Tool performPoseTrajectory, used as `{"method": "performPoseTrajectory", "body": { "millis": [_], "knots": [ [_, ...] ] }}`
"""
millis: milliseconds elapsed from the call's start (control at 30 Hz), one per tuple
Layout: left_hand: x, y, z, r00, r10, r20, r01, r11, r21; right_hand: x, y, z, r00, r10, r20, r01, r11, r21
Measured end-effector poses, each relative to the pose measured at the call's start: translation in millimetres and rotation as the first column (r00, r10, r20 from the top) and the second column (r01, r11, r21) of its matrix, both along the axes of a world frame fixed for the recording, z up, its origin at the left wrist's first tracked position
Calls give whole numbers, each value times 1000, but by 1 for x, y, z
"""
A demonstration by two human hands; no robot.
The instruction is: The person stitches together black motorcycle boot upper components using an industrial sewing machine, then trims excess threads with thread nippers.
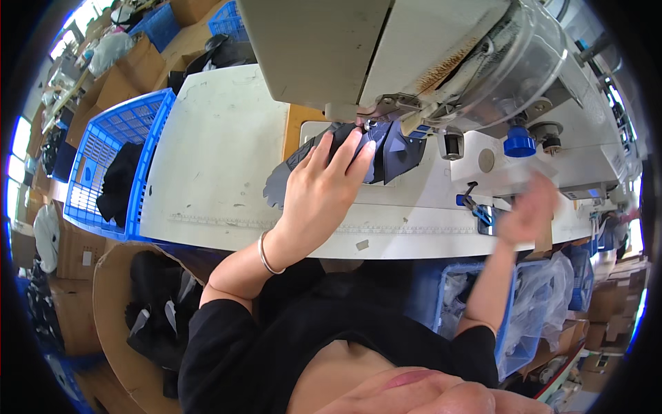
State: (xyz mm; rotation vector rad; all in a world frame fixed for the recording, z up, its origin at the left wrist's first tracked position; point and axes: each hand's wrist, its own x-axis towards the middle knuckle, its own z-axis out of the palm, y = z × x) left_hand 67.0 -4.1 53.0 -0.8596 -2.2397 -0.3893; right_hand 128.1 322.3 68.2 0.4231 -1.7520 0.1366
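Observation:
A dark grey sewn piece (277, 185) with a notched left edge lies on the bed of a sewing machine (407, 62). Its right part reaches under the machine's presser foot and needle area. My left hand (324, 176) rests on top of it, fingers stretched out and pressing it down close to the needle. My right hand (529, 210) is in the air over the right side of the table, smeared by motion, so its fingers are unclear. Near it on the table lies a small blue-and-black tool (481, 215), perhaps thread snips.
The white table (214, 165) has a ruler strip (255, 222) along its front. At the left stands a blue basket (89, 172) with black cloth. Below are a cardboard box (114, 310) of dark pieces and a blue crate (514, 303) with clear plastic bags. A blue knob (518, 143) sits on the machine.

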Motion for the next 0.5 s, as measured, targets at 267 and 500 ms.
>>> {"method": "performPoseTrajectory", "body": {
  "millis": [267,500],
  "knots": [
    [-1,3,-9,998,3,-61,-5,1000,-28,44,326,94,978,-68,196,203,524,-827],
    [1,5,-10,997,27,-76,-32,997,-74,58,448,158,868,118,482,322,605,-729]
  ]
}}
